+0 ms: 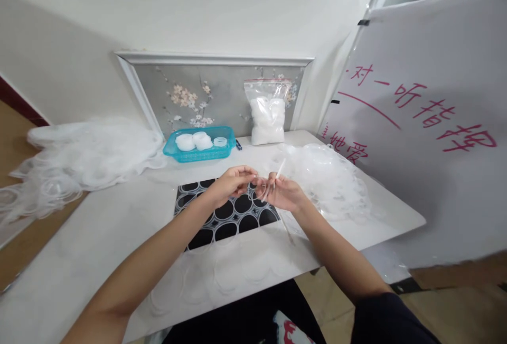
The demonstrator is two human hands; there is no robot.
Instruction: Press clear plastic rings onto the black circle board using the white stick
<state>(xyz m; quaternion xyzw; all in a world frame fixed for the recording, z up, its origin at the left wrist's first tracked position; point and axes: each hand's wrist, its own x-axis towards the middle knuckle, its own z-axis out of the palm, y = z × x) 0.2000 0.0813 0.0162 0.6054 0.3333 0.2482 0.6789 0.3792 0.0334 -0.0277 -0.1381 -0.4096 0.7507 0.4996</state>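
Head view: I see a thin clear lid (264,185) pinched between my two hands, held up over the black patterned panel (227,217) of the white table (79,259). My left hand (232,181) curls its fingers on one edge. My right hand (283,193) is half open under the other edge (also holding a thin stick (279,169)). Clear lids (332,180) pile just beside it. Farther back sit a blue tray (200,146) and a bag (268,114).

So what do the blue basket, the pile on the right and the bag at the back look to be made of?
The blue basket looks like moulded translucent plastic, glossy, with slatted walls. The pile on the right seems thin clear plastic, see-through with shiny round rims. The bag at the back appears to be clear plastic film with a red seal strip; its white filling is too blurred to name.
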